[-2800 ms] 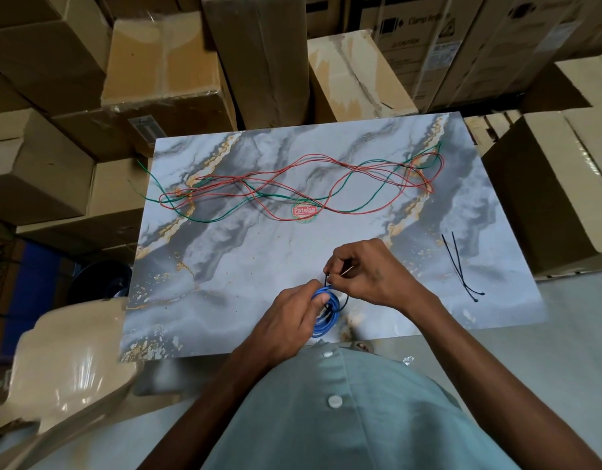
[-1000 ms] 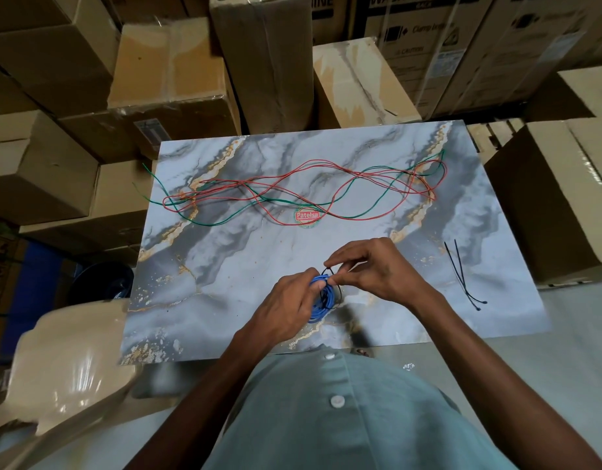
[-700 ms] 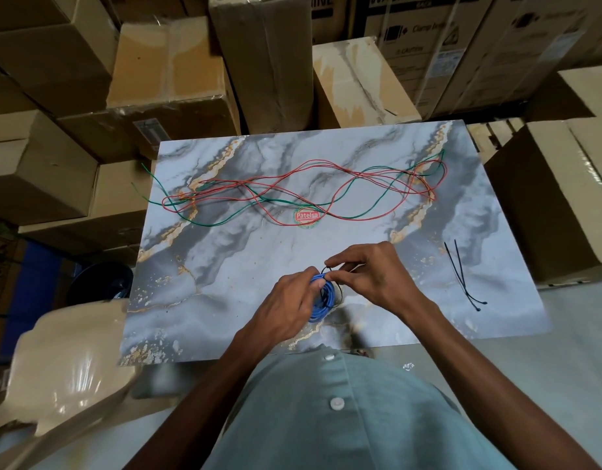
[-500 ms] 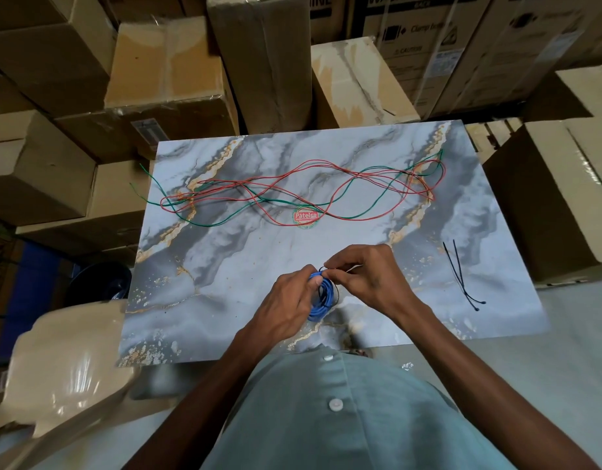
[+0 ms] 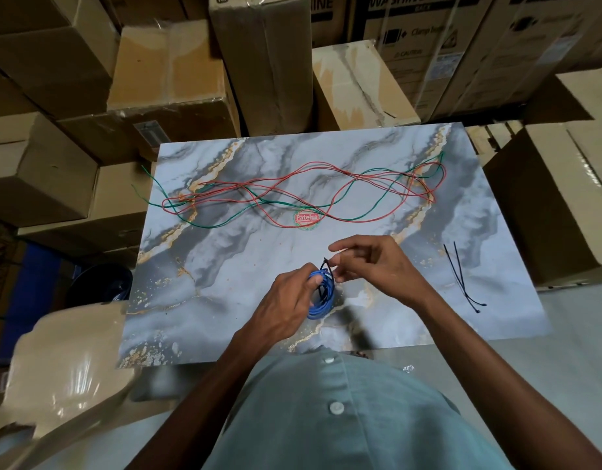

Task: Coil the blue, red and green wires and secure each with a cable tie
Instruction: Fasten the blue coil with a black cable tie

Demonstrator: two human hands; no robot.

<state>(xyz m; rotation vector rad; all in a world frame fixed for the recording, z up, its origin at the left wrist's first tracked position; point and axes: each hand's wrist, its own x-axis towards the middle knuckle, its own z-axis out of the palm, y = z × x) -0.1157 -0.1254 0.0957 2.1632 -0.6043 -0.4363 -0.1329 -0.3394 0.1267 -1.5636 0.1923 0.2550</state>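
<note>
Marble-print surface (image 5: 225,300) has the red wire (image 5: 326,171) and green wire (image 5: 377,198) sprawled loose and tangled together across the far half. Near the front edge, left hand (image 5: 286,310) grip is curled round the coiled blue wire (image 5: 321,308). Right hand (image 5: 377,266) grip pinches the black cable tie (image 5: 326,269) looped on that coil; two spare cable ties (image 5: 462,279) lie off right.

Head view; looks steeply down; table (image 5: 225,293) close
</note>
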